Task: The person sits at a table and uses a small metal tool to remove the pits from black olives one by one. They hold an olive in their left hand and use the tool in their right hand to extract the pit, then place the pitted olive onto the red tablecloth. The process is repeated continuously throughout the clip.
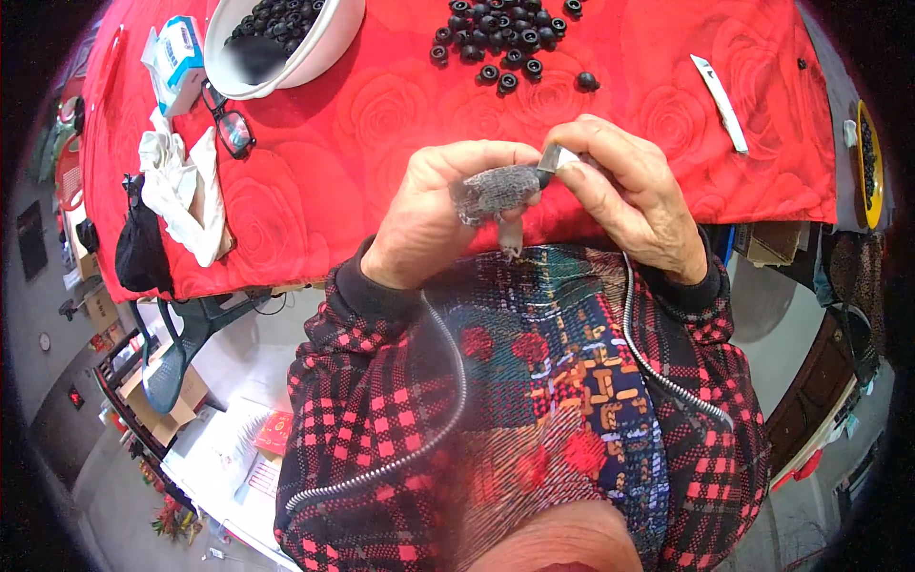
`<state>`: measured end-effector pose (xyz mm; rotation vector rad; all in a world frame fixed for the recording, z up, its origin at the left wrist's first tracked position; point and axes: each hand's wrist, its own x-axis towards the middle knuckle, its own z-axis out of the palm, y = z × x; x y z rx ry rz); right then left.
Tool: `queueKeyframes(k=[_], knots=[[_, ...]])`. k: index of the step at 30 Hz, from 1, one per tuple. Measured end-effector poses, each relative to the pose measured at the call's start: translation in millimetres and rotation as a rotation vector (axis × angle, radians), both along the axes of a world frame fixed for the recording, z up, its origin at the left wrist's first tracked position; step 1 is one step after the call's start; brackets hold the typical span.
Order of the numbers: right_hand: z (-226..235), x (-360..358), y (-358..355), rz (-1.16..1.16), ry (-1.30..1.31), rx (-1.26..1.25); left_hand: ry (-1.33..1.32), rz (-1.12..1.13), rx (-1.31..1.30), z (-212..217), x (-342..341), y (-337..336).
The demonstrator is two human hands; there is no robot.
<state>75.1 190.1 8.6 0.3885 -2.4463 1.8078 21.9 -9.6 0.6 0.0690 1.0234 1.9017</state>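
My left hand [424, 205] is closed in a pinch on a small black part [544, 178], mostly hidden between the fingertips. Grey knitted finger covers [496, 193] wrap some of its fingers. In my right hand [631, 195] is a short metal blade [549, 157], with something white along it under the thumb. The blade's edge meets the black part, just above the near edge of the table. Beyond the hands lies a loose pile of small round black parts [498, 33], with a single black part [587, 82] apart from it.
A red rose-patterned cloth [381, 110] covers the table. At the far left stand a white bowl [329, 57] of black parts, a blue-white box [176, 67], glasses [233, 132] and white gloves [195, 191]. A white strip-like tool [720, 103] lies right; a yellow-rimmed tray [872, 205] sits beyond.
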Motion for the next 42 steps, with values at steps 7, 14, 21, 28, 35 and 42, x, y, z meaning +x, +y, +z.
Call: queueKeyframes(k=[7,14,21,28,35,42], knots=[[-4.2,-0.9,1.1,0.009,0.021,-0.015,-0.001,0.007,0.018,-3.6,1.0,-1.0],[-9.0,-2.3,6.4,0.109,-0.012,0.019,-0.004,0.058,-0.021,-1.5,5.7,0.9],[-5.8,13.3,3.2,0.257,-0.111,-0.209,-0.212,0.065,0.109,-5.4,-3.7,1.1],[-2.4,-3.7,-8.3,-0.121,0.245,0.001,-0.225,0.088,0.054,3.7,1.3,10.2],[-11.3,-4.2,-15.3,-0.17,0.503,0.16,-0.255,0.092,0.094,5.5,11.0,10.1],[-14.4,1.6,-12.9,-0.168,0.635,0.191,-0.155,0.085,0.139,4.4,13.4,11.5]])
